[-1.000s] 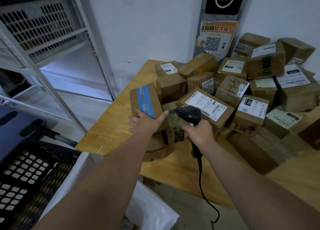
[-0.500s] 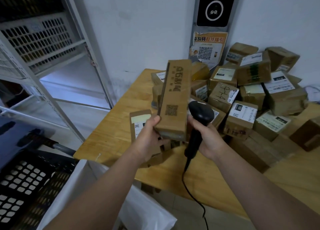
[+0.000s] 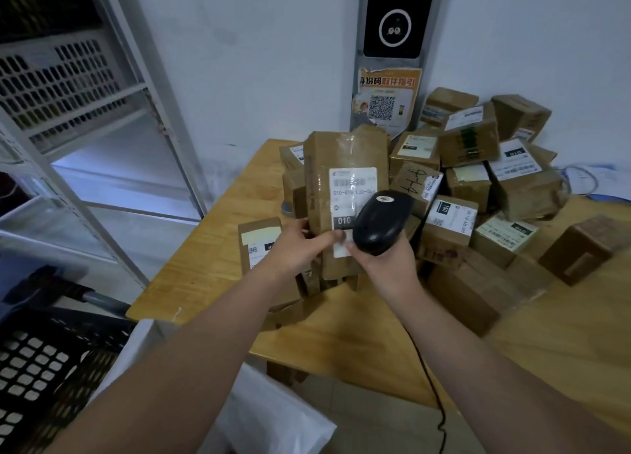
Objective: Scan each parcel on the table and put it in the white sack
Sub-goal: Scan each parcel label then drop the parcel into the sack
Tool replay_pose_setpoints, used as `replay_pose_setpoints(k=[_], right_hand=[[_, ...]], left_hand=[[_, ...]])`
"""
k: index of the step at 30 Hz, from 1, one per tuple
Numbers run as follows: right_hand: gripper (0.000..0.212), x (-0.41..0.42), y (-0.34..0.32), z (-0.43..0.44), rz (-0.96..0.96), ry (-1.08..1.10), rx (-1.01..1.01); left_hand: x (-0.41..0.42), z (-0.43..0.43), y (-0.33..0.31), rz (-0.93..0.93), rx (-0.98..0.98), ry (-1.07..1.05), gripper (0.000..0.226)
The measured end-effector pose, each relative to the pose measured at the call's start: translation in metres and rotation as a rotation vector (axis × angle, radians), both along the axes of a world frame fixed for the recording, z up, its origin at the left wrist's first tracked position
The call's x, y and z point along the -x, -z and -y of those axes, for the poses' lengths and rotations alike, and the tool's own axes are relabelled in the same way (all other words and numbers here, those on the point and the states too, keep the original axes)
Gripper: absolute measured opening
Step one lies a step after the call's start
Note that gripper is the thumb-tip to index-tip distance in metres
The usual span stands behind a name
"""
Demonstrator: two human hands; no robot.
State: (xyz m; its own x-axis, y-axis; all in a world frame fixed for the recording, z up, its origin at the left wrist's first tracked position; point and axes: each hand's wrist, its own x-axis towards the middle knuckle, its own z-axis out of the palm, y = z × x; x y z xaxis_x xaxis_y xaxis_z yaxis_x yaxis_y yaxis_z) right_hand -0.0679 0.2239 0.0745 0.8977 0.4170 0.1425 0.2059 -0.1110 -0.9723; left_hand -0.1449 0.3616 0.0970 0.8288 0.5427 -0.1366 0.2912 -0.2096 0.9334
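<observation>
Down in the left corner we've got a black perforated crate (image 3: 37, 368), with white metal shelving (image 3: 112, 119) above it. The white sack (image 3: 273, 416) sits low, just below the near edge of the wooden table (image 3: 218, 259). Our left hand (image 3: 297, 248) grips a tall cardboard parcel (image 3: 341, 160) near its bottom and holds it upright above the table. Our right hand (image 3: 386, 262) is wrapped round the handle of a black barcode scanner (image 3: 382, 228), whose head sits right in front of the parcel's shipping label (image 3: 348, 194). Off to the right, the other parcels (image 3: 495, 187) are heaped against the wall.
</observation>
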Motion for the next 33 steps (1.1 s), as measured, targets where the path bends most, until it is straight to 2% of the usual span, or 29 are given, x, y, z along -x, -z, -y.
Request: replay_pose_setpoints(k=[1, 3, 6, 9, 11, 12, 16, 20, 33], right_hand=[[0.06, 0.0, -0.002, 0.003, 0.004, -0.014, -0.001], [0.062, -0.005, -0.006, 0.011, -0.009, -0.032, -0.033], [0.056, -0.016, -0.016, 0.021, 0.035, 0.049, 0.042], [0.036, -0.016, -0.034, 0.026, -0.099, -0.041, 0.047], [0.011, -0.009, -0.045, 0.026, -0.112, -0.135, 0.051], [0.01, -0.006, -0.048, 0.025, -0.1, -0.165, 0.057], [0.02, 0.011, -0.05, 0.018, -0.047, -0.203, 0.108], [0.029, 0.013, -0.049, 0.021, -0.131, -0.161, 0.133], [0.023, 0.01, -0.052, 0.025, -0.17, -0.146, 0.179]], left_hand=[[0.0, -0.003, 0.004, 0.005, 0.039, -0.009, 0.035], [0.005, -0.011, 0.011, 0.022, 0.139, -0.054, 0.04], [0.012, -0.019, 0.021, 0.07, 0.237, -0.129, 0.044], [0.009, -0.023, 0.024, 0.111, 0.25, -0.167, 0.047], [0.005, -0.023, 0.024, 0.115, 0.224, -0.162, 0.045], [0.002, -0.023, 0.024, 0.111, 0.201, -0.155, 0.047], [-0.006, -0.021, 0.025, 0.1, 0.128, -0.142, 0.045], [-0.009, -0.023, 0.029, 0.072, 0.106, -0.154, 0.049], [-0.008, -0.027, 0.038, 0.011, 0.108, -0.191, 0.07]])
